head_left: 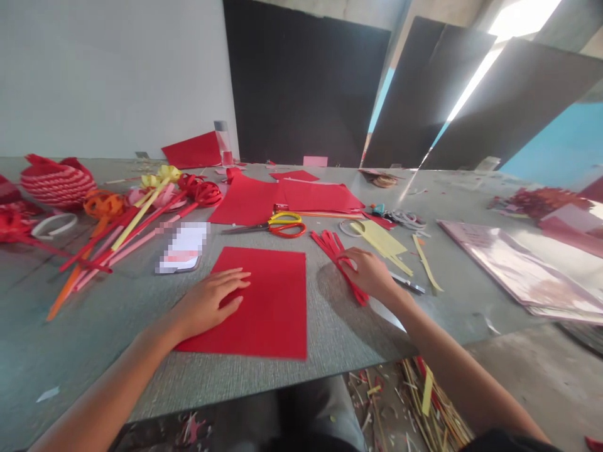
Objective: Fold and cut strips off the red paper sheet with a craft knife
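Observation:
A square red sheet [273, 307] lies near the table's front edge. My left hand [211, 301] rests flat on its left part, fingers spread. To the right, my right hand [367, 270] is over a bundle of narrow red strips [330, 245], its thumb and fingertips closed on them. Scissors [287, 225] with yellow and orange handles lie behind the square sheet. A phone [183, 248] with a blurred screen is at the left of the sheet. Just right of my right hand is a cutter knife [409, 284], partly hidden by the wrist.
Paper flowers on long stems [117, 238] spread over the left side. Larger red sheets [320, 196] and a clear bottle [223, 144] stand farther back. Yellow paper [381, 242] and a glossy plastic-covered stack [522, 267] are on the right. Scraps and sticks [424, 402] litter the floor.

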The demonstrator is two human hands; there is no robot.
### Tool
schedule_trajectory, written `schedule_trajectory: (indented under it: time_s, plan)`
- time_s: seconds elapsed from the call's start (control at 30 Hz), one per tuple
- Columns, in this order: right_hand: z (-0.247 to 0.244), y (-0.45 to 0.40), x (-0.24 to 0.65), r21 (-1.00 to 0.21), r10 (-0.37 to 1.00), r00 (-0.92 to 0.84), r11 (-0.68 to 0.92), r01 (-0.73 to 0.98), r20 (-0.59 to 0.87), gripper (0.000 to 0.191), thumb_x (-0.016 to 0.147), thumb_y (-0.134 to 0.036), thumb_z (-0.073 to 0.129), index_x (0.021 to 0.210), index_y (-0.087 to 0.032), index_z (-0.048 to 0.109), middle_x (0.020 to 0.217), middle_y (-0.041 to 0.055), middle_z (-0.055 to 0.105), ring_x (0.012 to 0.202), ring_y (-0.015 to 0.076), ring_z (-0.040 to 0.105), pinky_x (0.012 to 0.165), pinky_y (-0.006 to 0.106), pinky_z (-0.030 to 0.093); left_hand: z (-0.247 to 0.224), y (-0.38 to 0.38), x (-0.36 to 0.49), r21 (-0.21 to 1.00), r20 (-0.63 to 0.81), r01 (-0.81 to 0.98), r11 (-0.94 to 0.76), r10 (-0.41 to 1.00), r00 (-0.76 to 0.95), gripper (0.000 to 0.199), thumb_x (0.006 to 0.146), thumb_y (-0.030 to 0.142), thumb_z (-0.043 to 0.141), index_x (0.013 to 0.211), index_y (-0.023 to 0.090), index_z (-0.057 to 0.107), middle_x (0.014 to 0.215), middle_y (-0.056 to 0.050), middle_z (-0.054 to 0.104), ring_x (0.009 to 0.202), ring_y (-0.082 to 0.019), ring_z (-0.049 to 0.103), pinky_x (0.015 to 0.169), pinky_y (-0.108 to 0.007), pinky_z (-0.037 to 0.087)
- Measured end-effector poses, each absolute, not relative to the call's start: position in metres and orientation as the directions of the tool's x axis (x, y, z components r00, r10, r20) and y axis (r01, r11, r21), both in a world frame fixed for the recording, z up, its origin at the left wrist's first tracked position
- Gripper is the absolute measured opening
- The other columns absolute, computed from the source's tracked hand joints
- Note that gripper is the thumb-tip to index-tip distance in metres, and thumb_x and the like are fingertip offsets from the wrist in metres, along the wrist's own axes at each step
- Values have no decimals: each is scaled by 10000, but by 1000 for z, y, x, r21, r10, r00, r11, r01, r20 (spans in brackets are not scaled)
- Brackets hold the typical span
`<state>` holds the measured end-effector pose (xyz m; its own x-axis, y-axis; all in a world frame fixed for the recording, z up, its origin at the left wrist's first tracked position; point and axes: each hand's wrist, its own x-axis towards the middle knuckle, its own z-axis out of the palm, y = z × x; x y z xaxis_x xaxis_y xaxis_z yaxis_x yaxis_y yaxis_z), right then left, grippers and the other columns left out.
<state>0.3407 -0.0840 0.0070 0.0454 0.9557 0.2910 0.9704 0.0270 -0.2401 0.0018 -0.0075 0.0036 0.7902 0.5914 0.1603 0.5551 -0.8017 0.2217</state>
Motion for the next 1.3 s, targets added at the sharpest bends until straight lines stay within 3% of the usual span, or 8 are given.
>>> schedule_trajectory:
  time_s: [0.17, 0.3, 0.43, 0.6, 0.77, 0.9, 1.03, 1.3]
  plan:
    - [4, -116, 336, -309, 930, 53, 68, 949, 365, 223, 858, -241, 451, 944, -216, 656, 931, 33, 690, 847, 190, 635, 706, 300, 467, 15, -21, 13, 301, 88, 463, -834, 507, 857, 263, 832, 332, 479, 1008, 193, 617, 1280, -89, 569, 1211, -222, 494, 986, -399, 422]
    - [-5, -150, 297, -330, 874, -243, 396, 857, 420, 220, 880, -208, 440, 936, -208, 653, 922, 39, 682, 879, 156, 611, 792, 304, 470, 12, -23, 38, 285, 50, 429, -857, 461, 886, 473, 780, 444, 567, 1151, 151, 568, 1346, -147, 496, 1225, -262, 477, 984, -393, 421]
    - [-12, -173, 252, -300, 823, -442, 549, 780, 358, 256, 889, -266, 492, 1115, -225, 605, 1116, 40, 652, 1069, 182, 555, 884, 345, 454, 15, -43, 57, 229, 152, 381, -896, 419, 895, 302, 868, 271, 468, 1145, 197, 564, 1330, -71, 526, 1300, -217, 384, 1083, -415, 291]
    - [-18, -188, 245, -319, 819, -410, 545, 776, 401, 278, 875, -304, 531, 1122, -198, 602, 1145, 52, 649, 1122, 198, 540, 910, 362, 466, 20, -112, 37, 129, 280, 500, -857, 515, 810, 291, 836, 260, 524, 1122, 229, 569, 1113, -63, 647, 1026, -225, 590, 895, -412, 472]
    - [-18, -200, 253, -312, 820, -385, 531, 788, 424, 186, 871, -265, 539, 1017, -215, 642, 1022, 50, 689, 1029, 187, 598, 833, 350, 508, -9, -163, 2, 130, 361, 522, -843, 531, 767, 245, 832, 266, 526, 1066, 264, 600, 1100, -51, 661, 1012, -224, 617, 799, -366, 552]
    - [-18, -203, 253, -306, 822, -367, 519, 798, 436, 151, 865, -215, 535, 958, -220, 655, 1001, 39, 689, 974, 169, 618, 789, 325, 518, -28, -181, -1, 224, 449, 582, -782, 612, 651, 334, 855, 156, 440, 1148, 266, 557, 1113, -52, 663, 1042, -213, 620, 849, -396, 552]
    - [-19, -203, 257, -303, 825, -381, 522, 797, 418, 136, 864, -206, 532, 929, -229, 649, 1009, 31, 684, 973, 170, 619, 790, 330, 520, -23, -178, -3, 279, 443, 612, -740, 665, 601, 275, 878, 230, 459, 1135, 268, 551, 1097, -54, 662, 1019, -202, 623, 829, -382, 555]
    - [-22, -204, 258, -241, 799, -417, 549, 800, 434, 144, 867, -190, 506, 939, -220, 626, 975, 43, 692, 959, 188, 635, 761, 345, 540, -11, -128, -29, 55, 385, 886, -460, 829, 406, 366, 900, 370, 399, 1182, 186, 541, 1193, -116, 595, 1097, -309, 519, 866, -514, 441]
